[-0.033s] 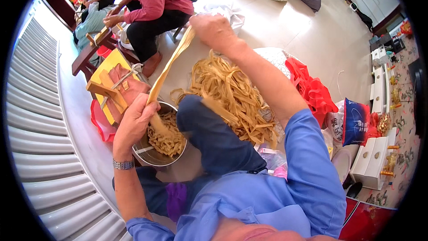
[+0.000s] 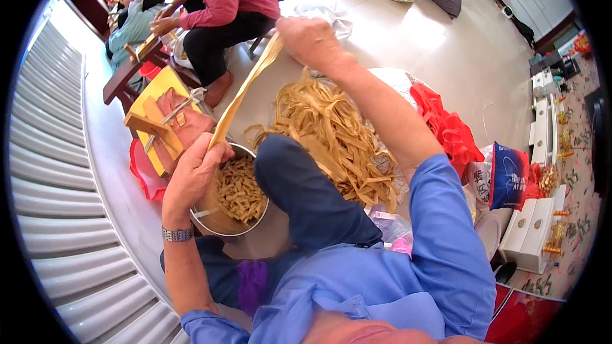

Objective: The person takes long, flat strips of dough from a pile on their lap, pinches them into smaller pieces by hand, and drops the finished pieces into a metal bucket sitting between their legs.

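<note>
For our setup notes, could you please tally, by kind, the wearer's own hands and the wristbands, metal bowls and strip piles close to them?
Hands: 2, left hand and right hand, both holding tan strip
Wristbands: 1, metal wristband
Bowls: 1, metal bowl
Piles: 1, strip pile
Total: 5

Bright, diffuse indoor illumination, with soft-edged shadows. Glare bleaches patches of the pale floor (image 2: 468,70) toward the upper centre, where surface detail is lost; a second overexposed area lies at upper left, beside the radiator (image 2: 70,204). Fisheye distortion curves the radiator's bars and tilts the white drawers (image 2: 532,229) at right; black vignetting rounds the frame. The strip pile (image 2: 338,121) is fairly sharp; smeared blur obscures the top left, above a person in grey-green (image 2: 131,28).
</note>
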`<state>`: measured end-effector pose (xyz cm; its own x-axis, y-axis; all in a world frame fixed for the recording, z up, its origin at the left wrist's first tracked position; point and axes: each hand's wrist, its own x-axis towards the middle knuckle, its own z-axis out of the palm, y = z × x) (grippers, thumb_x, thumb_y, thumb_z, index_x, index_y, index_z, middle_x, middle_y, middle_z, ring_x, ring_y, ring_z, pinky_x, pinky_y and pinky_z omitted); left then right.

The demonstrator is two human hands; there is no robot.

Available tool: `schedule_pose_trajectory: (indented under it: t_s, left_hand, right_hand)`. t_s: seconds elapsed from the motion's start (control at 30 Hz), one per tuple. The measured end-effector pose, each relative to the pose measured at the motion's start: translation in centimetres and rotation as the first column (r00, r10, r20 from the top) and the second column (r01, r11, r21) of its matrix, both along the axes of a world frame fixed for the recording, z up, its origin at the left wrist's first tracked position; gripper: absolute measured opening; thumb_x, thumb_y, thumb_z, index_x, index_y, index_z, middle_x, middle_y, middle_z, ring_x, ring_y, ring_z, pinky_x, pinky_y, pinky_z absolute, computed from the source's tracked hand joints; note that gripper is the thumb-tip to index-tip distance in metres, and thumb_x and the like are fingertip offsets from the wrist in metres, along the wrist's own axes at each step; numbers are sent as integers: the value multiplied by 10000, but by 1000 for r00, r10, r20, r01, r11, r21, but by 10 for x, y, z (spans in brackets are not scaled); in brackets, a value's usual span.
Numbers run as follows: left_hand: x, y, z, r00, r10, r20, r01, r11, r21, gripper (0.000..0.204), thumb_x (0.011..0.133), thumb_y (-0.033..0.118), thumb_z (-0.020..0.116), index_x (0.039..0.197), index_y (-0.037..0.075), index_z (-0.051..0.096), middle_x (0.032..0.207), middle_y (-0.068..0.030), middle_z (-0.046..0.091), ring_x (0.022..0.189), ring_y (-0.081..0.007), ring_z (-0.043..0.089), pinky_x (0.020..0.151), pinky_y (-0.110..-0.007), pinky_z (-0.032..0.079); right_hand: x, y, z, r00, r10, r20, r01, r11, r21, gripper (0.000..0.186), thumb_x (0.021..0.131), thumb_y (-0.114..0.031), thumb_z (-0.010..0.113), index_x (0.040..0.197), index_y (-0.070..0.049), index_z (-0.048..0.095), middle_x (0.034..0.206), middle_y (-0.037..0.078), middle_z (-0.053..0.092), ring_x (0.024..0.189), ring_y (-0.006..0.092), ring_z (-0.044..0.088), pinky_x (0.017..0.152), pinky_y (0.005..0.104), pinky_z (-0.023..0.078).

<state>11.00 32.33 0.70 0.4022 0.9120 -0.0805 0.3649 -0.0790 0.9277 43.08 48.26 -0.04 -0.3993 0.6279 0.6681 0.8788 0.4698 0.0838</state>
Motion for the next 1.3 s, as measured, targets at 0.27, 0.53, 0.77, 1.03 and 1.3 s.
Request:
schedule_pose_trajectory:
  t_s: [0.27,0.53,0.77,1.03,1.3]
  left_hand:
    - [-34,-15,0,951,39,306,116,875,-471,218,1080,245,493,1081,35,556,714,2,515,618,-103,522,593,-240,451]
    - [-50,-13,-56,814,154,561,158,869,-469,424,1079,331,441,1198,-41,607,1040,-117,668,965,-181,625,920,-320,489]
    - [-61,-6,-99,538,448,714,217,744,-631,513,1057,310,444,1374,-89,509,1351,-144,581,1270,-224,534,1101,-373,406]
    - [-86,-13,-122,343,553,759,107,780,-616,412,1073,250,365,1337,-26,520,1312,-102,584,1233,-196,550,1071,-361,424]
    - [-83,-17,-117,335,564,755,134,765,-630,426,1076,269,365,1338,-25,526,1319,-107,589,1237,-193,557,1086,-361,423]
  right_hand:
    - [16,57,-4,951,-206,229,281,886,-370,156,917,-90,560,1063,-76,612,963,135,705,943,327,697,797,462,561]
    - [-125,-17,-65,882,460,-99,-355,512,-782,407,888,-205,672,1267,-89,581,1244,154,601,1188,345,576,972,460,495]
    - [-177,-69,-33,712,516,-477,-701,483,-525,346,885,-35,613,1229,-69,624,1180,143,659,1118,341,630,921,421,527]
    - [-224,-86,-86,602,702,-382,-795,478,-374,420,787,-77,710,1198,-155,676,1176,89,650,1091,288,644,896,408,518]
    - [-224,-85,-84,563,791,-238,-819,494,-293,321,757,-194,645,1072,-176,704,1098,49,636,1049,225,646,856,369,514]
